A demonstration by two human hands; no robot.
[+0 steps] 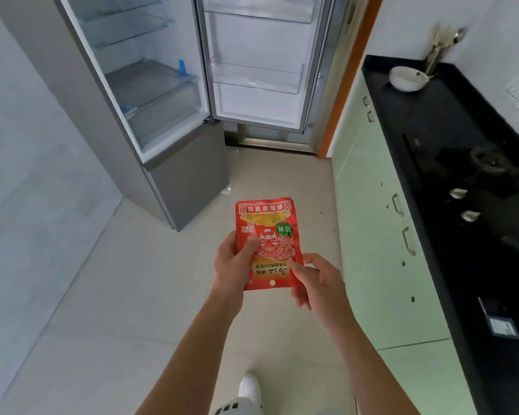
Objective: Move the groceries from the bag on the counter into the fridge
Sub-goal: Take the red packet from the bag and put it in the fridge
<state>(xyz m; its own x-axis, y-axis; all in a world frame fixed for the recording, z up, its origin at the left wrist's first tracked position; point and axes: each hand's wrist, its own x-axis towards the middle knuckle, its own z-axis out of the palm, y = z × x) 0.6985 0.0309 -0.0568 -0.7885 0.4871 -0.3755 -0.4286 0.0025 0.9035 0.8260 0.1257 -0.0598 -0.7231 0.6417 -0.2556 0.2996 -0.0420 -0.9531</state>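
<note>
A flat red food packet with yellow contents printed on it is held upside down in front of me, above the floor. My left hand grips its left edge, thumb on the front. My right hand pinches its lower right corner. The grey fridge stands ahead at the left with its upper door swung open. Glass shelves and a clear drawer show inside. The grocery bag is out of view.
A black counter on pale green cabinets runs along the right, with a gas hob, a white bowl and a utensil holder. Beige tiled floor lies between me and the fridge. My white shoe shows below.
</note>
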